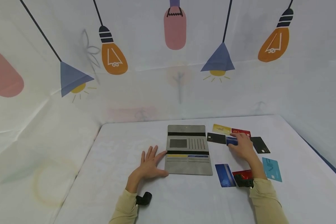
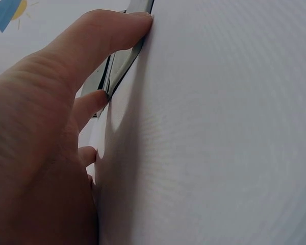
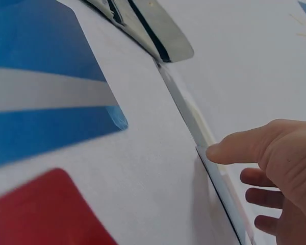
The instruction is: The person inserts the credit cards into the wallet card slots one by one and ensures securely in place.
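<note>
A grey wallet (image 1: pixel 189 168) lies opened flat on the white table, with cards in its lower slots. My left hand (image 1: pixel 148 166) is spread at its left side; thumb and index fingertips touch the wallet's edge, also in the left wrist view. To the right of the wallet, my right hand (image 1: pixel 243 146) pinches a small blue card (image 1: pixel 231 141) between thumb and fingers, partly covering it. In the right wrist view the thumb presses the card's near edge, with a shadow beside it. Around that card lie a black card (image 1: pixel 216 138), a yellow card (image 1: pixel 221 128) and a red card (image 1: pixel 242 132).
A dark card (image 1: pixel 260 145) and a teal card (image 1: pixel 272 169) lie farther right. Nearer me are a blue striped card (image 1: pixel 225 175) and another red card (image 1: pixel 242 174), partly under the right wrist's black camera (image 1: pixel 244 181). A printed white sheet hangs behind the table.
</note>
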Demonstrator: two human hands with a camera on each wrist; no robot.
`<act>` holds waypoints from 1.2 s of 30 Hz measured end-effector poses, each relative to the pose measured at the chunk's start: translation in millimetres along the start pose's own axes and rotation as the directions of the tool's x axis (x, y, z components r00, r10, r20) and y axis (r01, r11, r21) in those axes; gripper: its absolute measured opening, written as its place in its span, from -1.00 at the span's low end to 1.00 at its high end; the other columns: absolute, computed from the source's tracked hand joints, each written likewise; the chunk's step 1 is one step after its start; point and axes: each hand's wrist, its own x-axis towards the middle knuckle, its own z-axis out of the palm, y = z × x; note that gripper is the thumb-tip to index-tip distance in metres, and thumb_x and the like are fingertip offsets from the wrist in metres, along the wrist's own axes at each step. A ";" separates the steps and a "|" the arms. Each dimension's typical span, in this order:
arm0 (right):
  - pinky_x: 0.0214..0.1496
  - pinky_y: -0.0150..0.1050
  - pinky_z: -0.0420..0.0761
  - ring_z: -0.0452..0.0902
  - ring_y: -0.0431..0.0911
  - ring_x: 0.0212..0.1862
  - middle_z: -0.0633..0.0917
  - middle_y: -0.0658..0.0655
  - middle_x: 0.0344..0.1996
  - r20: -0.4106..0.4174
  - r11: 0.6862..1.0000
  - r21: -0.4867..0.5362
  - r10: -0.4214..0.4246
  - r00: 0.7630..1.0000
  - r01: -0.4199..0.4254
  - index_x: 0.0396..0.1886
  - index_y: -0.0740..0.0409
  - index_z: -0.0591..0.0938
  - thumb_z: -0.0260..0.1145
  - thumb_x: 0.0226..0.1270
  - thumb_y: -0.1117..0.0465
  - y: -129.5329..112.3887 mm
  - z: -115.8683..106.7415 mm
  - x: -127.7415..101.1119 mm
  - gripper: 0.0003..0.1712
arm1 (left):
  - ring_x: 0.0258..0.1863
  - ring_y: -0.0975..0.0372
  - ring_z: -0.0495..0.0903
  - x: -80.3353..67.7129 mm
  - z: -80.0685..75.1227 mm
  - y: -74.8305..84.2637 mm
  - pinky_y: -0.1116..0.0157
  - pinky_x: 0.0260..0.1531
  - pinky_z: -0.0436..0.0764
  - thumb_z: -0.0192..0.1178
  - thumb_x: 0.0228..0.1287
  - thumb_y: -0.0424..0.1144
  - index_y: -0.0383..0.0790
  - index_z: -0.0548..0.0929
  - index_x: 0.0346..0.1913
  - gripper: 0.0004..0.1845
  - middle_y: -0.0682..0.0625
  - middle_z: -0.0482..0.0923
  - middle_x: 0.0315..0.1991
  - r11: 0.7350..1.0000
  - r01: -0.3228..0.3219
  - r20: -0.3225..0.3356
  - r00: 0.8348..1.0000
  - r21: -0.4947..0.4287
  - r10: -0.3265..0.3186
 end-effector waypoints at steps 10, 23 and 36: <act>0.22 0.50 0.14 0.05 0.52 0.25 0.20 0.62 0.22 0.090 0.998 -0.049 0.055 0.994 -0.050 0.36 0.42 0.24 0.29 0.31 0.03 12.2 -7.7 -2.9 -0.19 | 0.56 -0.16 -0.34 -2.5 -2.7 3.3 -0.25 0.40 -0.41 0.41 0.05 0.14 0.00 0.25 0.52 -0.04 -0.26 -0.18 0.59 1.000 -0.005 0.021 1.000 0.015 0.005; 0.18 0.48 0.14 0.01 0.48 0.19 0.20 0.61 0.13 0.132 0.992 -0.038 0.127 0.983 -0.123 0.24 0.43 0.35 0.31 0.28 0.07 0.8 -8.6 -14.1 -0.31 | 0.57 -0.14 -0.32 -2.1 -1.5 4.3 -0.23 0.42 -0.38 0.39 0.05 0.16 0.02 0.25 0.52 -0.04 -0.23 -0.16 0.59 0.999 0.011 0.001 1.000 0.036 -0.011; 0.22 0.40 0.34 0.36 0.42 0.16 0.46 0.57 0.13 0.025 0.997 0.021 0.073 0.997 -0.073 0.18 0.45 0.39 0.20 0.32 0.39 -9.9 -10.0 -24.2 -0.54 | 0.57 -0.15 -0.31 -1.8 -1.3 3.3 -0.24 0.42 -0.36 0.38 0.06 0.16 0.02 0.25 0.52 -0.05 -0.25 -0.16 0.59 0.998 0.014 0.003 1.000 0.055 -0.014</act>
